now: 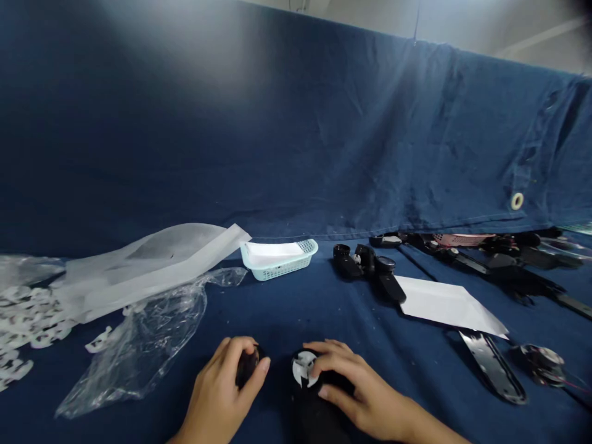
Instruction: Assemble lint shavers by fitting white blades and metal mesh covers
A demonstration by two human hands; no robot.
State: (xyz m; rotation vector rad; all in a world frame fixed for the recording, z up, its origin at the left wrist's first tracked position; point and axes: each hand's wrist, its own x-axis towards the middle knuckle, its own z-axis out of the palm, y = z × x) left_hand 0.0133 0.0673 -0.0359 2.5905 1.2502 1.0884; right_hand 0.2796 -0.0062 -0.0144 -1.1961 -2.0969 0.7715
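My left hand (222, 382) is closed around a small black round part (246, 367), thumb on one side and fingers on the other. To its right, my right hand (351, 382) curves round the head of a black plastic housing (312, 416). A white round insert (304, 368) with a slotted centre sits in that head, and a fingertip of my right hand is at its edge. The lower end of the housing runs out of the bottom of the view. The two hands are apart, low over the blue cloth.
A clear plastic bag (152, 345) and loose white parts (32, 317) lie at left. Behind stands a pale green basket (282, 269). Several black housings (365, 262), white paper (448, 302), a long black shell (494, 367) and a wired part (543, 364) are at right. A blue curtain (296, 135) closes the back.
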